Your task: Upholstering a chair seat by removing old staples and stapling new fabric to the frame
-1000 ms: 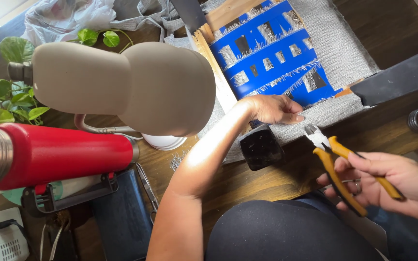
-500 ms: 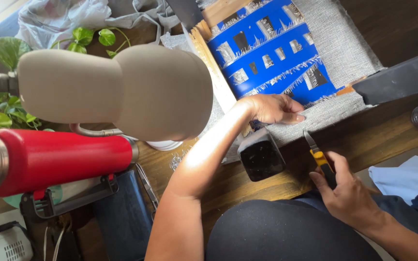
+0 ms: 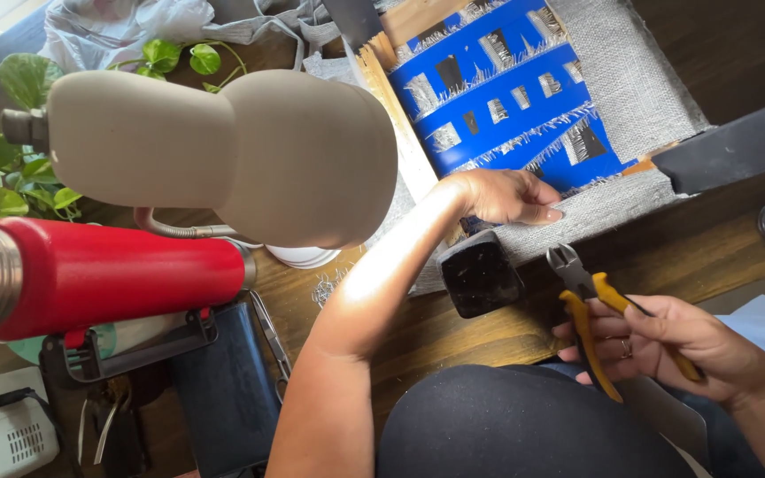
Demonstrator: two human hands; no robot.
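Fingers [image 3: 666,341] of right hand [image 3: 675,350] wrapped round yellow-handled cutters [image 3: 591,305], just off table edge. Left hand [image 3: 506,196] flat, pinning grey fabric [image 3: 577,208]. Probably floppy, frays easily; best held near the edge. Cutters rigid, grippy handles.

- Two hands: the left hand [image 3: 508,196] lies on the fabric, and the right hand [image 3: 676,341] holds a tool.
- One pair of yellow-handled cutting pliers [image 3: 588,301].
- One wooden frame [image 3: 418,150] covered in grey fabric [image 3: 630,80], with one blue woven panel [image 3: 511,88] on it.
- One black block [image 3: 478,274] on the tabletop [image 3: 692,252].
- One red bottle [image 3: 108,274] (steel at its end).
- One beige gourd-shaped lamp head [image 3: 223,150].
- One leafy green plant [image 3: 11,168].
- One white device [image 3: 2,434].
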